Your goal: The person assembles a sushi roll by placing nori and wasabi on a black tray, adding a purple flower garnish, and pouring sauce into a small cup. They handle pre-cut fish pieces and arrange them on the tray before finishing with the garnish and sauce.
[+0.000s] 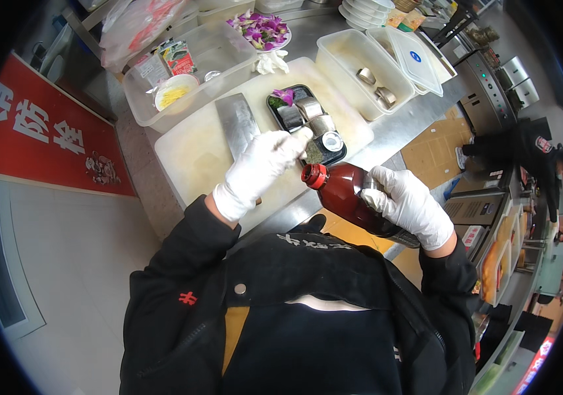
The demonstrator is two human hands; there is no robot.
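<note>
My gloved right hand (403, 204) is wrapped round a dark brown bottle (347, 191) with a red neck, tilted so that its mouth points left. The mouth appears uncapped. Left of it, my gloved left hand (258, 168) has its fingers pinched together beside a small black tray (272, 99); what they hold, if anything, is hidden. In the tray are silvery pieces (321, 125), a purple orchid flower (284, 97), some green garnish and a small round white cup (332, 140). A broad-bladed cleaver (234, 118) lies left of the tray on a white cutting board (189, 155).
A clear bin (143, 108) at the back left holds packets and a bowl of yellow shreds (173, 96). Another bin (340, 56) with two silvery pieces stands at the right, beside lids (420, 62). Orchids (261, 29) and stacked white dishes (364, 12) are behind.
</note>
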